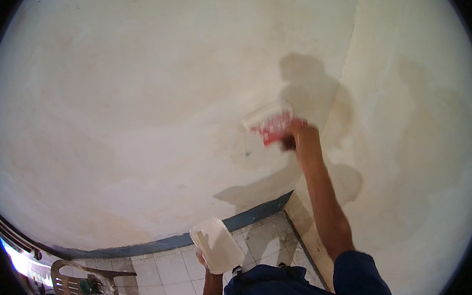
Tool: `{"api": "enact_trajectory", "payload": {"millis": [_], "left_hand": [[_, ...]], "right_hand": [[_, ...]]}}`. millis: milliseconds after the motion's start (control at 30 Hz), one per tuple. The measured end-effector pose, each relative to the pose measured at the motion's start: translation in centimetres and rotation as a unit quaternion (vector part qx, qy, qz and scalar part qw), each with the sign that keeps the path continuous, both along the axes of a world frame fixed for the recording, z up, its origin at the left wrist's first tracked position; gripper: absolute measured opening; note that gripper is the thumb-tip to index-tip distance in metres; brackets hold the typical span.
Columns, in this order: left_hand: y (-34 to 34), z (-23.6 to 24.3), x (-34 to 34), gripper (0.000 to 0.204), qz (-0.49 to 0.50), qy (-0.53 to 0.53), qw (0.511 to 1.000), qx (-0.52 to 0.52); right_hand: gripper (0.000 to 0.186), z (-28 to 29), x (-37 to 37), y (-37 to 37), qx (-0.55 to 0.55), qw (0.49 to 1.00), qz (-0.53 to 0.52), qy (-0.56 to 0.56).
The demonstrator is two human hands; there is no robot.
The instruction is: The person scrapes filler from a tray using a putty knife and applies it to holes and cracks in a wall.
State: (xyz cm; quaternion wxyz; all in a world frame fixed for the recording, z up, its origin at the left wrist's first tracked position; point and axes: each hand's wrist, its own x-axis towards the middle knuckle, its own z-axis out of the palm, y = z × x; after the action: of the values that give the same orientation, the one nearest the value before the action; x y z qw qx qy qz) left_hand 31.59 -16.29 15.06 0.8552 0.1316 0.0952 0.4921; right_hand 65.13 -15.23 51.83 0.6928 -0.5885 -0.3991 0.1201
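My right hand [302, 135] reaches up to the plastered wall, fingers wrapped around a wide flat paintbrush [276, 128]. The brush has a red printed band and a pale edge along the wall side; motion blurs it, and I cannot tell whether that edge touches the wall. Lower down, my left hand [202, 259] grips the left side of a shallow off-white tray [235, 258] with rounded corners. A whitish coating lines the tray, and a shadow falls across its inside. Most of the left fingers are hidden under the tray.
The off-white wall [110, 128] meets a second wall [408, 137] at a corner on the right. A blue-grey baseboard [161, 243] runs above the tiled floor [165, 268]. At lower left stands a brown plastic chair [66, 282] with a green item [89, 287] on it.
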Motion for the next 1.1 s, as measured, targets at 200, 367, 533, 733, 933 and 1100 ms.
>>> {"api": "enact_trajectory", "payload": {"millis": [200,367,533,733,933,1100], "left_hand": [[3.4,2.3,-1.5,0.098,-0.066,-0.020,0.996,0.065],[9.4,-2.2,-4.7,0.097,-0.029,-0.017,0.999,0.015],[13.5,-4.8,-7.9,0.096,0.011,0.023,1.000,-0.001],[14.8,-5.2,-10.4,0.101,-0.003,0.033,0.999,0.006],[13.8,-2.5,-11.5,0.102,-0.048,0.032,0.998,0.002],[12.7,-1.5,-11.3,0.100,0.036,0.039,0.997,-0.048]], "right_hand": [[0.012,-19.6,-5.3,2.8,-0.115,0.941,-0.006,0.317],[0.015,-26.6,-6.0,12.7,-0.101,0.942,0.034,0.319],[0.017,-18.7,-8.0,17.7,-0.035,0.948,0.006,0.316],[0.022,-4.6,-11.1,18.5,-0.027,0.964,0.034,0.261],[0.016,-5.5,-10.9,14.5,0.055,0.982,0.026,0.178],[0.014,-21.1,-11.2,9.4,-0.107,0.949,-0.026,0.296]]}}
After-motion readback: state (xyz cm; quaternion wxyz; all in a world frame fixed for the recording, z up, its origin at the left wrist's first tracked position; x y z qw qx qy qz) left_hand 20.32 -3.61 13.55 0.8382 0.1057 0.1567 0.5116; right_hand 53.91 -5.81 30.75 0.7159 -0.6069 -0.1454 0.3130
